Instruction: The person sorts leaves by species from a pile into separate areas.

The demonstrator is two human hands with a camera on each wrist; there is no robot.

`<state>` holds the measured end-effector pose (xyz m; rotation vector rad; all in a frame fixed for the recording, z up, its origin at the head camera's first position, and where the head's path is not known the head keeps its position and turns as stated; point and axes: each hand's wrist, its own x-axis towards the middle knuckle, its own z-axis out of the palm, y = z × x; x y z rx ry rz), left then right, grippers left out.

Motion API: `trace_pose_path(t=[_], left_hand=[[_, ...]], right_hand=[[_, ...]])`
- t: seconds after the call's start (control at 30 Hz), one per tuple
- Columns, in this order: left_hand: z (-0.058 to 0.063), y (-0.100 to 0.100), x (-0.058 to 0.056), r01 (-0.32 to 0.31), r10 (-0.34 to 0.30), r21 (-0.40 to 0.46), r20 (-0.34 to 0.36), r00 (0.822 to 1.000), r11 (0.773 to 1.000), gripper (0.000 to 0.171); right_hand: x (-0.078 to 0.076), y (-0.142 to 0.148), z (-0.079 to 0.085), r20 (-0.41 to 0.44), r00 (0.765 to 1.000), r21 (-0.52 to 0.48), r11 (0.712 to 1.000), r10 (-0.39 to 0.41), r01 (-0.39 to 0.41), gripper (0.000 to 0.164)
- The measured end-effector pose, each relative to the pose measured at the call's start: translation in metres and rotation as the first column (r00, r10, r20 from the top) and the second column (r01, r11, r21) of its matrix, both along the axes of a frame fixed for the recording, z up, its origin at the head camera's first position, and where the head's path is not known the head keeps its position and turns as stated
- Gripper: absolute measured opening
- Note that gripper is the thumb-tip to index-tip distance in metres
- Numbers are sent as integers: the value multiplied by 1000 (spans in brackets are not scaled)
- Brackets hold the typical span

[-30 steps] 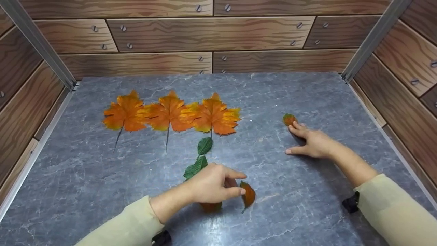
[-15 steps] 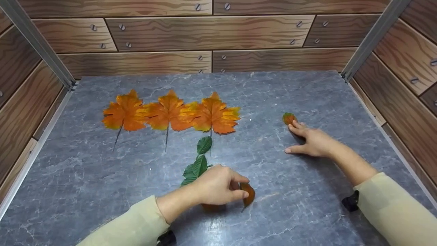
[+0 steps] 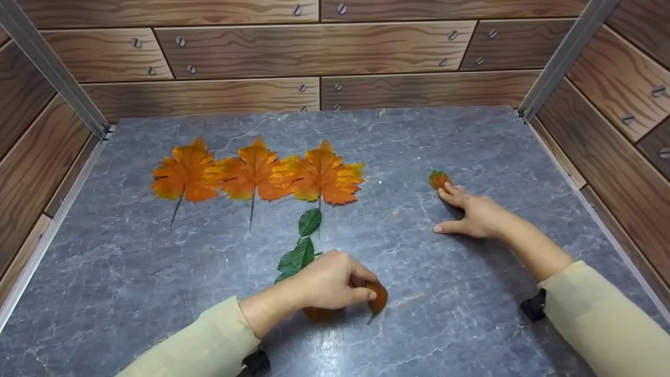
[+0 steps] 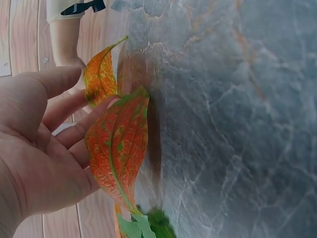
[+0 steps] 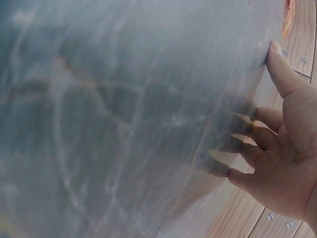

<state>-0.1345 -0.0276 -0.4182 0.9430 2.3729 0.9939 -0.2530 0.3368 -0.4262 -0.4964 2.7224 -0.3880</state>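
Note:
In the head view my left hand [image 3: 335, 280] is low over the front of the table, thumb and bent index finger at the left edge of an orange-brown leaf [image 3: 379, 299]. The left wrist view shows this leaf [image 4: 100, 74] arched, its stem toward the tabletop. Beneath the same hand lies a red-and-green leaf [image 4: 119, 146], mostly hidden from the head view. My right hand [image 3: 476, 214] spreads its fingers on the table at the right, index fingertip touching a small green-and-orange leaf [image 3: 438, 180]. The thumb stands well apart from the other fingers.
Three orange maple leaves [image 3: 255, 173] form a row at the back left, stems toward me. Green leaves [image 3: 302, 254] run from the right-hand stem down to my left hand. Wood-patterned walls [image 3: 314, 52] enclose the grey marbled table [image 3: 157, 293] at back and sides.
My left index finger has come down and closed in toward the thumb at the orange-brown leaf. The right hand stays in place on the small leaf. The head view shifts slightly.

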Motion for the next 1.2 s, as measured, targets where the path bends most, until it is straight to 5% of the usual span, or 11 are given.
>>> trace_pose_path(t=[0.77,1.0,1.2], left_hand=[[1,12,-4,33,-33,-5,-49,998,999,22],[13,23,-5,29,-28,20,-10,1000,999,20],[37,29,-13,-20,20,53,8,1000,998,23]], right_hand=[[-1,1,0,21,1000,-4,1000,-20,20,109],[-1,2,0,13,1000,-10,1000,-20,20,111],[0,0,-1,10,1000,-16,1000,-21,21,109]])
